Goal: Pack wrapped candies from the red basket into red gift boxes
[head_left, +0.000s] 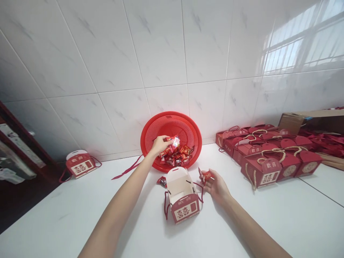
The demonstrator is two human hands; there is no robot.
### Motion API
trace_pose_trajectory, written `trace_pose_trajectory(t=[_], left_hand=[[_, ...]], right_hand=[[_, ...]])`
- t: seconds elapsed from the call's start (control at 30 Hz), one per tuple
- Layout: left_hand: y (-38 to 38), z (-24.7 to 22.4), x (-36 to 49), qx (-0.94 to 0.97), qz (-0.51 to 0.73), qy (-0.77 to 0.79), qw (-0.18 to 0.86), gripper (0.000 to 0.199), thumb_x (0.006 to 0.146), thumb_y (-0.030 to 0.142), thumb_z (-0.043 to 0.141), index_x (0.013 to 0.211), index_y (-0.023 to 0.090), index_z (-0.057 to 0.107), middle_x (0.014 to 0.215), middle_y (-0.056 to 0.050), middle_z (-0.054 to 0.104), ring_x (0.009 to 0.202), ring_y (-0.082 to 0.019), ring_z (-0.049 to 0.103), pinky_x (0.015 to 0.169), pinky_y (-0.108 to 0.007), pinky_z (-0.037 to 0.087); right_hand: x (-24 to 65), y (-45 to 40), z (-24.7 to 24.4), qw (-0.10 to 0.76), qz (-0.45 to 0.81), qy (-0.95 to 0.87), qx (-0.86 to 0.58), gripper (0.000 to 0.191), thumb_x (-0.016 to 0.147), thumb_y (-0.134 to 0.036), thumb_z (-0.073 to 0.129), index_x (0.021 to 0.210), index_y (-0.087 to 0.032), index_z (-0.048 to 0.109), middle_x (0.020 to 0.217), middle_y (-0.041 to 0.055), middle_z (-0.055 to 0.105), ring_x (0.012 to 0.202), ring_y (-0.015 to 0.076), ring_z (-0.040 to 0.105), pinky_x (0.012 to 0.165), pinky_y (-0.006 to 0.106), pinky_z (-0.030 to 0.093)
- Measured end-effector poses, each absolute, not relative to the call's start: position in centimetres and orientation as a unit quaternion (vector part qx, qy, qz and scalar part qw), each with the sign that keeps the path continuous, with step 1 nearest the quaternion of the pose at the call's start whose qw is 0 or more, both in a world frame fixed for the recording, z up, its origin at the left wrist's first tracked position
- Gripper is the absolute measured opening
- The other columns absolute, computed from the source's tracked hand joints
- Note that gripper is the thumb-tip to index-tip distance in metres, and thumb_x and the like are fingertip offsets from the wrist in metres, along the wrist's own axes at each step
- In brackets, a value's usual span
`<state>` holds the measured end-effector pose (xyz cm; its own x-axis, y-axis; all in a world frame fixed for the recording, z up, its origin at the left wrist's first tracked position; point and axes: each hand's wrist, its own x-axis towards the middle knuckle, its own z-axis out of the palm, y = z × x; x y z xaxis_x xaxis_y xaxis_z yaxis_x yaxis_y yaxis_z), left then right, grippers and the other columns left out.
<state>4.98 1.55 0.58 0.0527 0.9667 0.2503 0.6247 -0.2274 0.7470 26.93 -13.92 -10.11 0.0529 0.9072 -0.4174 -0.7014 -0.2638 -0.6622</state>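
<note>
My left hand point(160, 144) is over the red plastic basket point(198, 138), its fingers closed on a shiny wrapped candy point(175, 142). Below it in the basket lies a heap of red-wrapped candies point(179, 157). My right hand point(216, 184), palm up with curled fingers, holds red-wrapped candies point(206, 176) beside the gift box. That open red gift box point(185, 208) stands between my forearms, its top flaps apart and its pale inside showing. Dark red cord handles hang at its sides. One loose candy point(162, 181) lies on the table left of the box.
A closed red gift box point(80, 165) stands at the left. Several closed boxes with rope handles point(285, 157) are grouped at the right, near a cardboard carton point(291, 123). A red ribbon point(127, 169) lies by the basket, which leans toward the tiled wall point(166, 53).
</note>
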Motion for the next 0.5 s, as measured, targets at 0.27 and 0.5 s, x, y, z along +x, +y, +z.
trace_pose_trajectory(t=[0.27,0.5], left_hand=[[0.4,0.9,4.8,0.734,0.300,0.567,0.222,0.026,0.079,0.021,0.063,0.102,0.013,0.073,0.098,-0.009,0.077,0.083,-0.021,0.072,0.078,-0.029,0.056],[-1.6,-0.6,1.5,0.791,0.106,0.600,0.051,0.027,0.078,0.023,0.060,0.100,0.023,0.076,0.092,-0.005,0.078,0.096,-0.027,0.072,0.082,-0.029,0.050]], right_hand=[[27.1,-13.9,-10.4,0.596,0.676,-0.130,-0.414,0.025,0.091,-0.029,0.052,0.082,-0.013,0.068,0.069,0.0052,0.069,0.052,0.0140,0.063,0.049,0.024,0.050],[27.1,-13.8,-10.2,0.598,0.677,-0.125,-0.411,0.022,0.089,-0.028,0.054,0.081,-0.014,0.068,0.066,0.0052,0.068,0.055,0.0153,0.063,0.050,0.024,0.050]])
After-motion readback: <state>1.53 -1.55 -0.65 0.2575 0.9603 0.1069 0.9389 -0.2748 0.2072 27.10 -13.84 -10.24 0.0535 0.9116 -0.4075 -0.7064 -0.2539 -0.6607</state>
